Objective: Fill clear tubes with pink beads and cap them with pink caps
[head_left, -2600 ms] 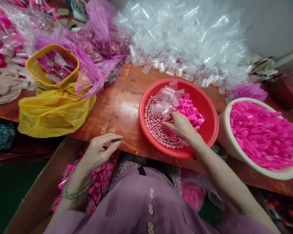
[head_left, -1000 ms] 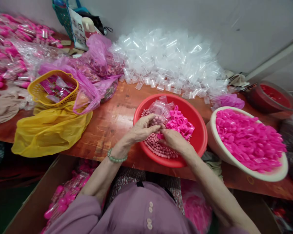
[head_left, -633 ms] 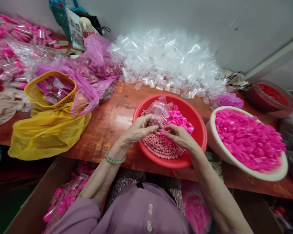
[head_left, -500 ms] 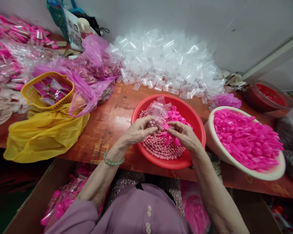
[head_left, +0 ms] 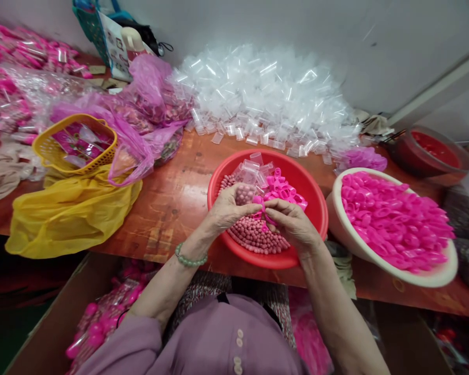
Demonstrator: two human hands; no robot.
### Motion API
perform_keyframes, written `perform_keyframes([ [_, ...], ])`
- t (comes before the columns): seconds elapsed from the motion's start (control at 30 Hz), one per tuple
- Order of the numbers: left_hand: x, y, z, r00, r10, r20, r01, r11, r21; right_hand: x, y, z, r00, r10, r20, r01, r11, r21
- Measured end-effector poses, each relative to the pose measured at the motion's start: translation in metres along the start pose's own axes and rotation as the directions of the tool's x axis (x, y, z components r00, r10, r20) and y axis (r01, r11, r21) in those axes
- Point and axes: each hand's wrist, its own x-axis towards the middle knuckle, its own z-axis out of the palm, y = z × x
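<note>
Right grip [head_left: 294,223] on half-hidden pink piece [head_left: 259,201]

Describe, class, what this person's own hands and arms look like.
The left hand and right hand are gloveless. A green beaded bracelet circles the left wrist; the right wrist is unadorned. The mauve left sleeve stops near the elbow.

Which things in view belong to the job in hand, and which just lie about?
Likely the job:
- left hand
- bead-filled tube
- right hand
- pink piece
- red basin
- cream tub
- clear tubes

Likely lying about:
- yellow bag
- beige cloth
- flask
</note>
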Motion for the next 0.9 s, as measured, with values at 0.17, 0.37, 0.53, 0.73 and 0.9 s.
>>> perform_keyframes([
  [0.17, 0.002, -0.007, 0.001, 0.999, -0.015, -0.047, 0.014, 1.0, -0.012, -0.006, 0.003, -0.002, 0.961, -0.129, -0.243, 0.13, 0.991, -0.011],
  [0.37, 0.004, -0.007, 0.004, 1.0, -0.028, 0.004, 0.028, 1.0, -0.013, -0.012, 0.008, 0.0, 0.868, -0.372, -0.331, 0.328, 0.927, -0.183],
  [0.53, 0.003, -0.012, 0.004, 0.998, -0.029, 0.059, 0.028, 0.999, 0.018, -0.009, 0.017, 0.008, 0.828, -0.514, -0.225, 0.349, 0.786, -0.511],
  [0.73, 0.003, -0.011, -0.007, 0.977, -0.054, 0.208, 0.052, 0.999, 0.016, -0.006, 0.022, 0.008, 0.838, -0.539, -0.089, 0.413, 0.731, -0.543],
  [0.9, 0.004, -0.011, -0.011, 0.964, -0.052, 0.26, 0.066, 0.997, -0.047, -0.003, 0.02, 0.008, 0.836, -0.544, -0.074, 0.412, 0.71, -0.572],
])
